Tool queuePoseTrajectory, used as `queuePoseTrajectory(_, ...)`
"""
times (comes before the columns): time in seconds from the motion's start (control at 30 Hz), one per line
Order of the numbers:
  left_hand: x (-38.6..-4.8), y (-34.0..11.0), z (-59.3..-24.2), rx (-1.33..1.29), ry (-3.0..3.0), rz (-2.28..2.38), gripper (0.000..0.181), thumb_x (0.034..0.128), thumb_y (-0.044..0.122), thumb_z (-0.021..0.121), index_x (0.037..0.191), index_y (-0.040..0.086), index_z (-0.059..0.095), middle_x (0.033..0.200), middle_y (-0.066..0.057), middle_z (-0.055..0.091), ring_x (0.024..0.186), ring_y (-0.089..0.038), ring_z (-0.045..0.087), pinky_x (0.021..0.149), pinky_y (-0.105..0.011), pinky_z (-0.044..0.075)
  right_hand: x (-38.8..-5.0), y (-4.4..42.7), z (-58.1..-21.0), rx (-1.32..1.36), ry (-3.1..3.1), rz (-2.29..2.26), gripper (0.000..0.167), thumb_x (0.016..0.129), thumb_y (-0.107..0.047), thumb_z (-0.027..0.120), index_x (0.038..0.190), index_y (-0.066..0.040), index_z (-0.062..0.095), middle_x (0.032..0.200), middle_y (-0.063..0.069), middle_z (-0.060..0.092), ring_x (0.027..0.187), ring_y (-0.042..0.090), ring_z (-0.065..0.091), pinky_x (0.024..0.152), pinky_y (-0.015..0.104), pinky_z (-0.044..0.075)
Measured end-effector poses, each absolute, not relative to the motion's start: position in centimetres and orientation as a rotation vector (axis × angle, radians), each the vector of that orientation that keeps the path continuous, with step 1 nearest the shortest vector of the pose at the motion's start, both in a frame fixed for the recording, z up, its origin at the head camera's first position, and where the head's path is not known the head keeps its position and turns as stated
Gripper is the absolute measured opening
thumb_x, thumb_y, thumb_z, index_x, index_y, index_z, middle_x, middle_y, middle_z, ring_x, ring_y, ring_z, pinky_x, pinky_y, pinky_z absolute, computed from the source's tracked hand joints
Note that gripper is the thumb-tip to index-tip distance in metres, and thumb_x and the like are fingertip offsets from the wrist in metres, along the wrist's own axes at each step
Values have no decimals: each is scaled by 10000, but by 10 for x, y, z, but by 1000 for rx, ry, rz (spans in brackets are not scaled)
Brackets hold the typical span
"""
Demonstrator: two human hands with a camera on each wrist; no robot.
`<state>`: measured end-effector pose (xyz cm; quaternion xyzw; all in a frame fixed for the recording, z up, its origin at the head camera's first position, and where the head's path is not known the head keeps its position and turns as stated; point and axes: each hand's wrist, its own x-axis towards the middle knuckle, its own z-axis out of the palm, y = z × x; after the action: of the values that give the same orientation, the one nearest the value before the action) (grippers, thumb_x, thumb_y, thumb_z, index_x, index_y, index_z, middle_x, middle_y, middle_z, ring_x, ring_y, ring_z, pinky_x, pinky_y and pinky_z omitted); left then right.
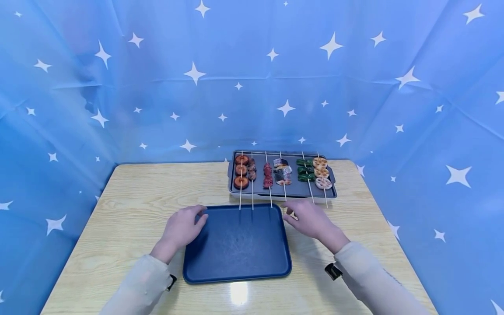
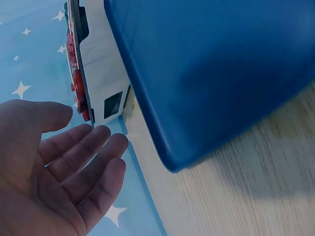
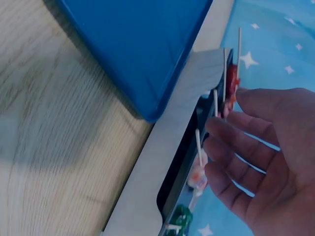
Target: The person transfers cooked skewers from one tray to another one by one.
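- Blue tray (image 1: 236, 249) is lying on the tabletop (image 1: 130, 210), before the griddle (image 1: 296, 189) bearing skewers (image 1: 267, 176).
- Left hand (image 1: 185, 225) and right hand (image 1: 307, 217) are flanking its far corners, fingers loosely bent, holding nothing.
- Hands are apparently positioning; next move likely calls for pinching a skewer end.
- Left wrist view is exposing a dark side panel (image 2: 113, 105), unseen from the head.

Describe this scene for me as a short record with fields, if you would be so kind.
tray: blue, on the table
grill: dark-topped, beyond the tray
skewers: six, side by side on the grill
left hand: relaxed, holding nothing, near the tray's far left corner
right hand: relaxed, holding nothing, near the tray's far right corner and the grill
backdrop: blue cloth with white stars
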<state>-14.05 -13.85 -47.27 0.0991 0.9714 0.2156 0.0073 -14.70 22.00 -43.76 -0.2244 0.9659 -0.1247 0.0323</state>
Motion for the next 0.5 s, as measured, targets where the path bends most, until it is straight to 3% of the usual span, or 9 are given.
queuePoseTrajectory(0.5, -153, -100, -475, 341, 2971, 794, 263, 958, 300, 597, 1152, 164, 710, 983, 5, 744, 804, -146, 680, 688, -359, 554, -135, 198, -459, -612, 2851, -326, 313, 907, -286, 685, 1162, -105, 689, 907, -10, 716, 795, 124, 645, 709, 362, 554)
